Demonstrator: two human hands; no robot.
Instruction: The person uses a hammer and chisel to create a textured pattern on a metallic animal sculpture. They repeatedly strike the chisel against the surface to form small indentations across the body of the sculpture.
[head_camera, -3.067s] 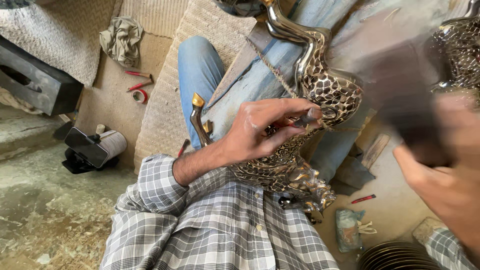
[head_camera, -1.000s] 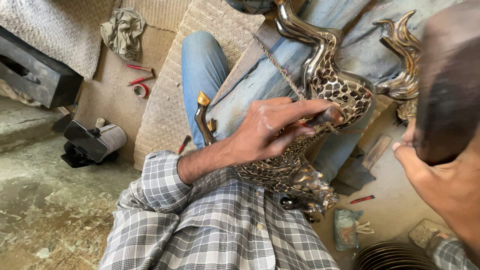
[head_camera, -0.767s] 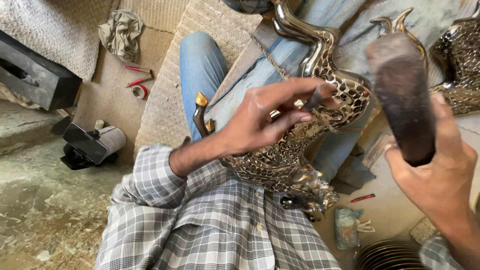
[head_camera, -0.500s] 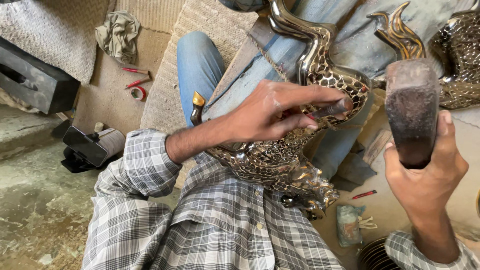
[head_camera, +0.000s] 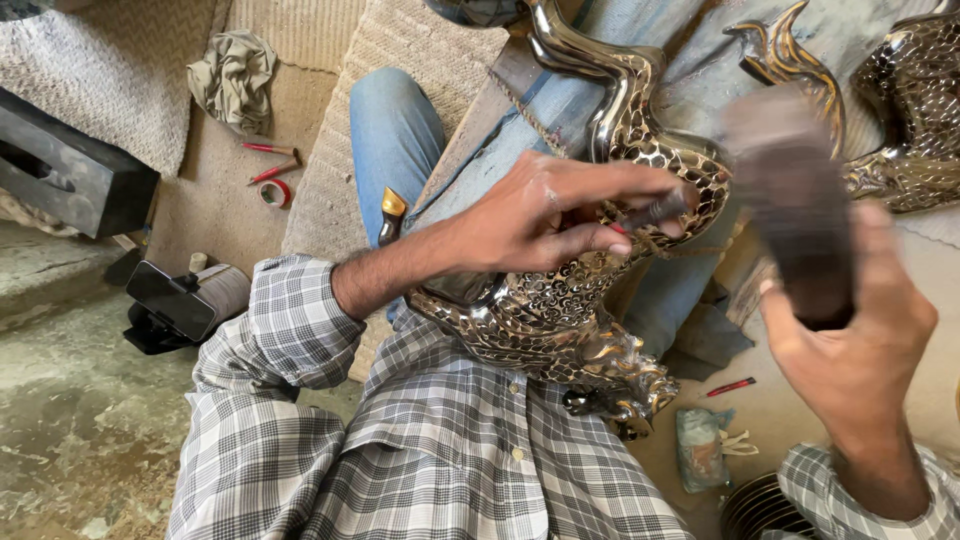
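Left hand (head_camera: 545, 215) pinched a small punch (head_camera: 655, 208) against the metal swan (head_camera: 560, 300) on the lap; right hand (head_camera: 850, 340) gripped a wooden mallet (head_camera: 790, 200), raised beside the swan to strike.

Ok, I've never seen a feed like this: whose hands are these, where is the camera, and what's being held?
No machine here: one camera sits on a person's head and looks down at their own two bare hands. The left hand pinches a small dark punch-like tool against a shiny patterned metal bird figure resting on the lap. The right hand grips a dark mallet, blurred by motion. A second metal bird stands at upper right. On the floor lie a crumpled rag, a red tape roll and a phone on a stand.
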